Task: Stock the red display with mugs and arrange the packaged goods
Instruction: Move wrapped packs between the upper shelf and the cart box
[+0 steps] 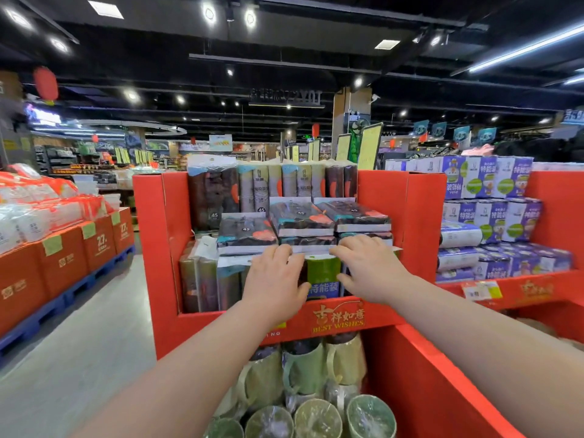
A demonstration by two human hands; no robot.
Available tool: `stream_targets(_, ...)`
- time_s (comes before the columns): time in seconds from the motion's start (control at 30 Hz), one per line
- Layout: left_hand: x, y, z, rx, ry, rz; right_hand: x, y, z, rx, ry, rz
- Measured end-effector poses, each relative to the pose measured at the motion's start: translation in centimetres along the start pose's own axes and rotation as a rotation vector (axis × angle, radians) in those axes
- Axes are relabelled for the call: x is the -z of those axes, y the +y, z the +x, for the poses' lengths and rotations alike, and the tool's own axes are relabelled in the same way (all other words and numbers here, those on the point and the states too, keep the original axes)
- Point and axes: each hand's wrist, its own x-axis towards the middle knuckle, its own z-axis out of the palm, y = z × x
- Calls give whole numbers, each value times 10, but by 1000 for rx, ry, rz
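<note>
A red cardboard display [158,248] stands in front of me, its upper tier filled with dark packaged rolls, some upright at the back and some lying flat in front. Between my hands stands a green and blue package [324,276]. My left hand [275,279] grips its left side, fingers curled over the top. My right hand [369,270] grips its right side the same way. In the lower tier, several green mugs [303,371] wrapped in plastic are stacked, some lying with their mouths toward me.
Orange boxes [63,263] on a blue pallet line the left side of a grey aisle floor. To the right, a second red display [537,286] holds purple and white packs. Store shelves and signs fill the background.
</note>
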Motion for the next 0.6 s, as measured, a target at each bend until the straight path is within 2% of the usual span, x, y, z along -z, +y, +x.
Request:
stream_targets(0.2,-14,3,-40,-40,-149,-15,-14,-36,-35,-29,-108,-21)
stream_targets(0.6,-26,10,-107,-42,-319,-25,-27,-83,-86,-25,-274,0)
